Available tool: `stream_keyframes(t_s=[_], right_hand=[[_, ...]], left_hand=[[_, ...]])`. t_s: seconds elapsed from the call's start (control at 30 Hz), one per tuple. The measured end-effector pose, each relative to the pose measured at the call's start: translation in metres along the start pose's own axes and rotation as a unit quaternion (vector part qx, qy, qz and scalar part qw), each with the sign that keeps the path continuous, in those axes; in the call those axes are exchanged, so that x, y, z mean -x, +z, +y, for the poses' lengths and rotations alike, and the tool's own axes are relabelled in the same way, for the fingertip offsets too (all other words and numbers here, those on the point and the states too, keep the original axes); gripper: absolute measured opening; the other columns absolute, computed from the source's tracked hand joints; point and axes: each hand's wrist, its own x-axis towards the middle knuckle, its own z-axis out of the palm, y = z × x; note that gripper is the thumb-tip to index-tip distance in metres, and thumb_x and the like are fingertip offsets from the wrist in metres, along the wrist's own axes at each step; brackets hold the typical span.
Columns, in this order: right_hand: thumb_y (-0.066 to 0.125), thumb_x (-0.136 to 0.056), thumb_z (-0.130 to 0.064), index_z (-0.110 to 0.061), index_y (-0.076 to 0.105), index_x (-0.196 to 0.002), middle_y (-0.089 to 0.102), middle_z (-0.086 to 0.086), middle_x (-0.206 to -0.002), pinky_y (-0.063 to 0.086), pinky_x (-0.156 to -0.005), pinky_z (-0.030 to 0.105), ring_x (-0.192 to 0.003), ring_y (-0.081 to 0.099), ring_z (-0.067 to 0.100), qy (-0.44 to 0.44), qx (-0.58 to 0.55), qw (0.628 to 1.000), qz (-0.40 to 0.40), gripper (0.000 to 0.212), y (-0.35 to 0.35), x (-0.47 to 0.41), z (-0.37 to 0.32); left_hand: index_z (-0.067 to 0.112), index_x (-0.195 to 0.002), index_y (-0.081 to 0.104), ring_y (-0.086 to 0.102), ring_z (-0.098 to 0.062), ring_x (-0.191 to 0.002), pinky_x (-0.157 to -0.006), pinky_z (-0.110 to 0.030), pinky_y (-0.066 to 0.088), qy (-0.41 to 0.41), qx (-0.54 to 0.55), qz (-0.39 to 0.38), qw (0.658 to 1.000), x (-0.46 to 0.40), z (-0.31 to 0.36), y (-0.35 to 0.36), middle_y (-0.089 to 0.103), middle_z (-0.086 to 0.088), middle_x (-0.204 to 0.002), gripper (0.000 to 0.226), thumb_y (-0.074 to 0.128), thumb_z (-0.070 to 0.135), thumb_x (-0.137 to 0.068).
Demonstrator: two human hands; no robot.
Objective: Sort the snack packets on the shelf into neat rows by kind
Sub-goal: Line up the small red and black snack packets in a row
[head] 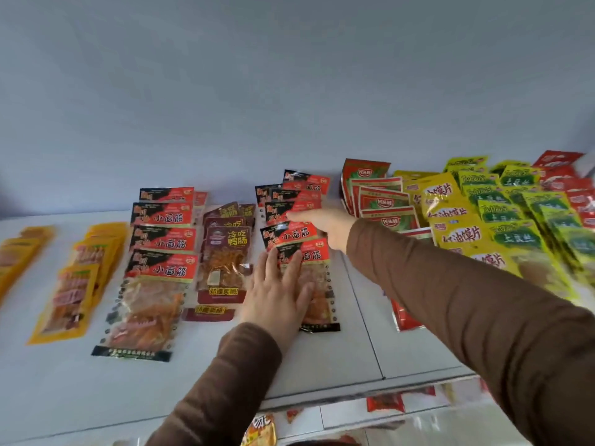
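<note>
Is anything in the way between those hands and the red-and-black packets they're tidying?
Nothing visible. The left hand already lies flat on the front packet of that row, and the right hand touches a packet farther back.

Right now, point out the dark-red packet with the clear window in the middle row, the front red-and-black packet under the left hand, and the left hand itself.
Dark-red packet with the clear window point(225, 252): head view, on its printed upper face.
Front red-and-black packet point(317, 254): head view, red header.
Left hand point(278, 291): head view, back of hand.
</note>
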Motion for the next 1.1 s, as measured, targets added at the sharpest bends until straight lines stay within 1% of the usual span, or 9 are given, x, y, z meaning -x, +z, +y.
stream_keyframes(t_s=[0.13, 0.23, 0.43, 0.57, 0.67, 0.8, 0.87, 1.03, 1.1], right_hand=[[0.082, -0.079, -0.015, -0.014, 0.019, -0.154, 0.041, 0.010, -0.150, 0.038, -0.106, 0.040, -0.135, 0.043, 0.029, -0.055, 0.093, 0.992, 0.058, 0.098, 0.000, -0.003, 0.013], [0.080, -0.081, -0.011, -0.017, 0.025, -0.150, 0.037, 0.006, -0.153, 0.035, -0.106, 0.036, -0.136, 0.041, 0.024, -0.102, 0.092, 0.987, 0.083, 0.088, -0.013, -0.008, 0.018], [0.074, -0.085, -0.007, -0.029, 0.038, -0.137, 0.058, -0.013, -0.115, 0.043, -0.087, 0.032, -0.105, 0.056, 0.008, -0.153, 0.065, 0.985, 0.035, 0.067, -0.034, -0.007, 0.015], [0.072, -0.085, 0.000, -0.032, 0.039, -0.137, 0.059, -0.006, -0.118, 0.051, -0.074, 0.028, -0.101, 0.059, 0.012, -0.120, 0.072, 0.990, -0.012, 0.070, -0.042, -0.009, 0.010], [0.073, -0.085, -0.001, -0.033, 0.034, -0.142, 0.064, 0.003, -0.119, 0.055, -0.060, 0.027, -0.097, 0.066, 0.018, -0.088, 0.042, 0.995, -0.024, 0.077, -0.051, -0.010, -0.002], [0.073, -0.089, -0.018, -0.018, 0.041, -0.143, 0.064, 0.007, -0.124, 0.053, -0.093, 0.045, -0.115, 0.062, 0.027, -0.067, 0.014, 0.998, -0.005, 0.062, -0.060, -0.019, -0.013], [0.063, -0.097, -0.027, -0.015, 0.045, -0.139, 0.063, 0.005, -0.122, 0.053, -0.086, 0.038, -0.117, 0.059, 0.025, -0.064, 0.013, 0.998, 0.018, 0.048, -0.060, -0.024, -0.019], [0.048, -0.104, -0.024, -0.014, 0.037, -0.148, 0.055, 0.011, -0.136, 0.050, -0.099, 0.047, -0.119, 0.056, 0.029, -0.028, -0.013, 0.998, 0.053, 0.047, -0.052, -0.040, -0.026], [0.044, -0.106, -0.021, -0.016, 0.039, -0.148, 0.060, 0.007, -0.122, 0.054, -0.087, 0.044, -0.107, 0.060, 0.026, -0.030, -0.016, 0.998, 0.055, 0.043, -0.048, -0.043, -0.027]], left_hand=[[0.039, -0.158, 0.009, -0.002, -0.030, -0.154, -0.123, -0.047, 0.010, 0.016, 0.045, 0.006, 0.999, -0.003, 0.005, -0.002, 0.004, -0.008, -0.168, 0.065, 0.027, 0.062, -0.100], [0.032, -0.151, 0.027, 0.025, -0.030, -0.147, -0.120, -0.046, 0.028, 0.013, 0.204, 0.058, 0.977, -0.010, 0.008, -0.012, 0.019, -0.001, -0.162, 0.059, 0.044, 0.052, -0.098], [0.018, -0.157, 0.016, 0.034, -0.035, -0.144, -0.117, -0.047, 0.030, -0.248, 0.585, 0.045, 0.771, -0.102, 0.008, -0.059, 0.029, -0.014, -0.160, 0.076, 0.056, 0.045, -0.097], [0.005, -0.132, 0.054, 0.065, -0.036, -0.114, -0.105, -0.054, 0.049, -0.266, 0.684, -0.034, 0.679, -0.143, 0.009, -0.056, 0.065, -0.016, -0.128, 0.054, 0.053, 0.047, -0.099], [0.009, -0.109, 0.062, 0.070, -0.030, -0.087, -0.087, -0.047, 0.058, -0.275, 0.668, -0.026, 0.691, -0.153, 0.011, -0.049, 0.072, -0.014, -0.107, 0.026, 0.055, 0.033, -0.100], [0.014, -0.094, 0.060, 0.072, -0.026, -0.073, -0.070, -0.044, 0.062, -0.275, 0.645, -0.017, 0.713, -0.163, 0.014, -0.040, 0.074, -0.013, -0.094, 0.013, 0.056, 0.024, -0.101], [0.015, -0.090, 0.057, 0.073, -0.025, -0.068, -0.059, -0.039, 0.061, -0.270, 0.657, -0.005, 0.704, -0.163, 0.012, -0.037, 0.074, -0.011, -0.086, 0.013, 0.055, 0.021, -0.102], [0.017, -0.085, 0.055, 0.074, -0.025, -0.071, -0.063, -0.041, 0.060, -0.255, 0.677, 0.000, 0.691, -0.165, 0.009, -0.031, 0.074, -0.010, -0.084, 0.019, 0.051, 0.020, -0.103], [0.018, -0.086, 0.055, 0.073, -0.025, -0.072, -0.068, -0.042, 0.060, -0.250, 0.672, 0.000, 0.697, -0.166, 0.011, -0.029, 0.073, -0.010, -0.086, 0.020, 0.048, 0.022, -0.104]])
